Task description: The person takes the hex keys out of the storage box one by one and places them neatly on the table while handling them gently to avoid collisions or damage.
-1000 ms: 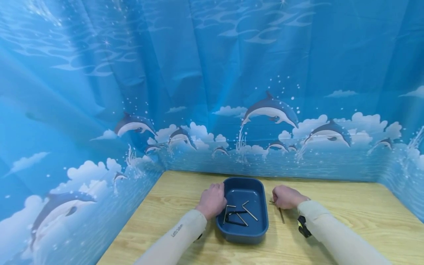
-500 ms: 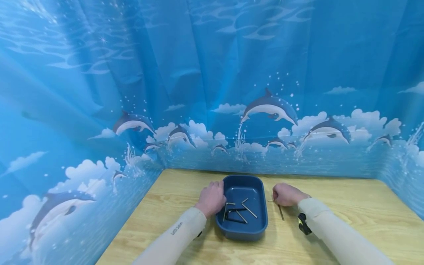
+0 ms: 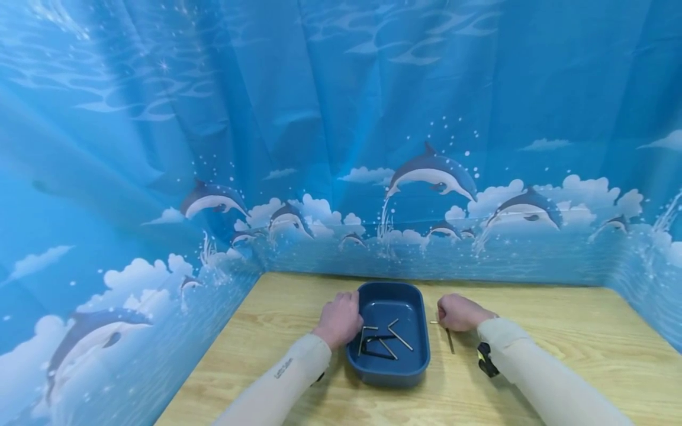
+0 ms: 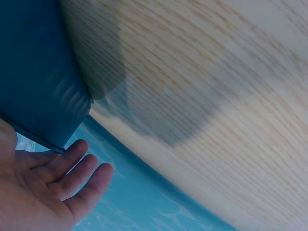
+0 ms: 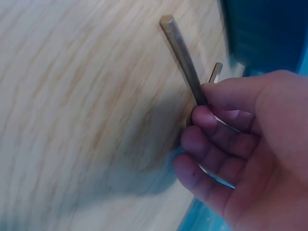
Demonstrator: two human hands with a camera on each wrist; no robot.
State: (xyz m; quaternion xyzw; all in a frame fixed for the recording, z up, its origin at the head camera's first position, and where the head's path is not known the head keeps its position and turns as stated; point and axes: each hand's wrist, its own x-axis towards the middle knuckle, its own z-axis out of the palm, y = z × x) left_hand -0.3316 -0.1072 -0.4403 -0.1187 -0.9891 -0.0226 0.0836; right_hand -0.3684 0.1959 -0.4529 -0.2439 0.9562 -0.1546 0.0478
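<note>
Right hand (image 3: 459,312) pinches a brass-coloured, hexagonal metal L-shaped rod (image 5: 182,55) between thumb and curled fingertips, just right of a dark-blue, rectangular open box (image 3: 388,378) on the pale wood-grain table (image 3: 506,307). Bend's hidden behind the fingers, so both visible ends are probably one piece. Left hand (image 3: 340,319) holds the box's left rim, thumb and forefinger at the edge, other fingers loosely extended. Inside: brass-coloured bent rods (image 3: 401,338), plus black bent metal (image 3: 379,355). Step looks like pickup; next move would call for a firm pinch and lift clear of the rim.
</note>
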